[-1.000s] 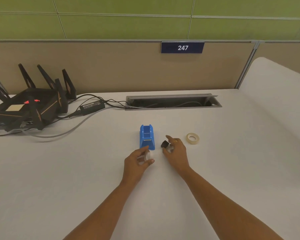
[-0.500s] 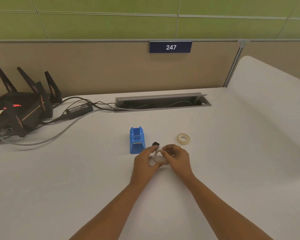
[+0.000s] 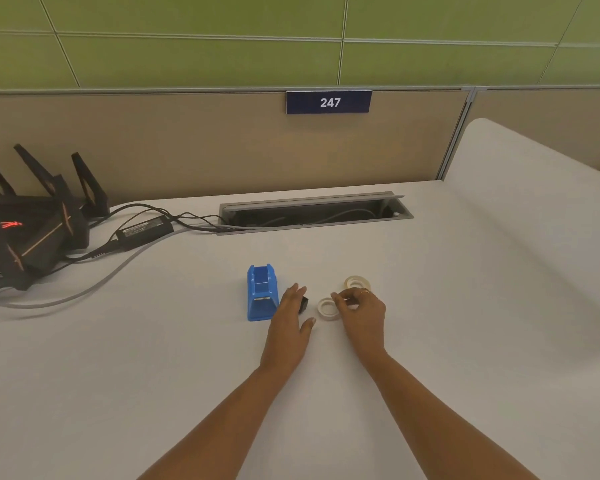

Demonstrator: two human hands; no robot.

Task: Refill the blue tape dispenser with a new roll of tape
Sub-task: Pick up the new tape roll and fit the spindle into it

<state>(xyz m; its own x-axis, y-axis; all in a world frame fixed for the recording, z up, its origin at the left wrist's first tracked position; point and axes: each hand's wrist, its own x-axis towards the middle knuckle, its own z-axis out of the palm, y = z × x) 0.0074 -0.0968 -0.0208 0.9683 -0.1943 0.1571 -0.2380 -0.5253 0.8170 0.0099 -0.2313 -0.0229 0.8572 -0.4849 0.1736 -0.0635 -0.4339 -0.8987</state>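
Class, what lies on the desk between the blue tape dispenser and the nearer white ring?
In the head view, a small black piece, partly covered by the left hand, sits between the dispenser and the ring.

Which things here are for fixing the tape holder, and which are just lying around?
For the job: blue tape dispenser, black spool, white ring, tape roll.

Just lying about: black router, power adapter, cables, number sign.
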